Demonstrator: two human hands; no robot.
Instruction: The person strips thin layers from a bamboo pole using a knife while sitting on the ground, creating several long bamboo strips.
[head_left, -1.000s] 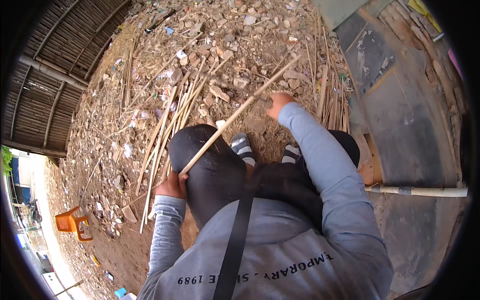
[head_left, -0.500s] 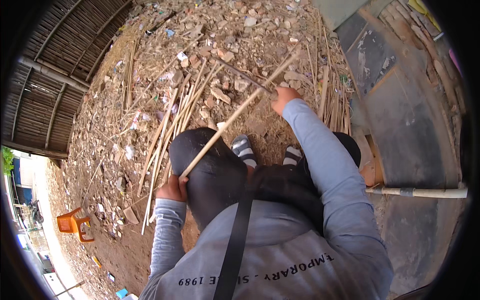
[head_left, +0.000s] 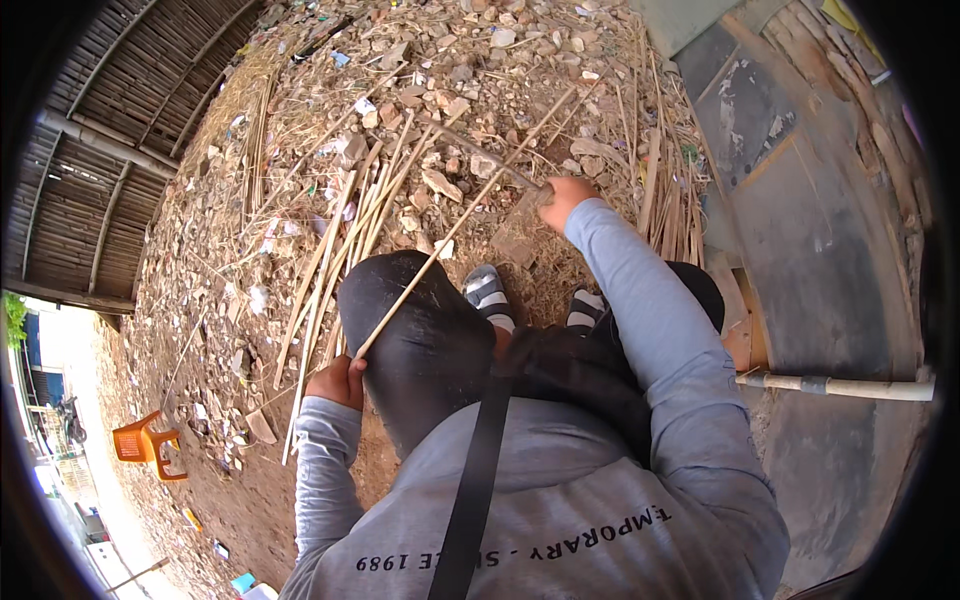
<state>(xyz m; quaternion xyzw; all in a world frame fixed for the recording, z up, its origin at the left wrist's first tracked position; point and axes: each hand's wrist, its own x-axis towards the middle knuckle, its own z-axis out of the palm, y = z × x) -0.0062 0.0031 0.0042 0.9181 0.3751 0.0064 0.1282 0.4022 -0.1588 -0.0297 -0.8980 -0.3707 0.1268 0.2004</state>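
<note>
My left hand [head_left: 338, 382], beside my left knee, is closed on the near end of a long pale bamboo strip [head_left: 437, 254]. The strip slants over the knee, away and to the right. Held by its handle in my closed right hand [head_left: 568, 203] is a long dark-bladed knife [head_left: 482, 154], its blade pointing to the far left. Blade and strip cross a little left of that hand; I cannot tell whether the edge bites into the bamboo. Left of my knee, a loose pile of split bamboo strips [head_left: 345, 235] lies on the ground.
Stones and litter cover the ground [head_left: 420, 60]. More strips [head_left: 668, 200] lie at the right, beside dark sheet panels [head_left: 830, 250]. A pale pole [head_left: 850, 386] juts out at the right. An orange plastic chair [head_left: 146, 445] stands left; a slatted bamboo structure [head_left: 100, 130] is at far left.
The bamboo strip now shows a narrower side, and its far end has shifted slightly left. My right hand and the knife have moved a little left and nearer. My left hand has shifted slightly left.
</note>
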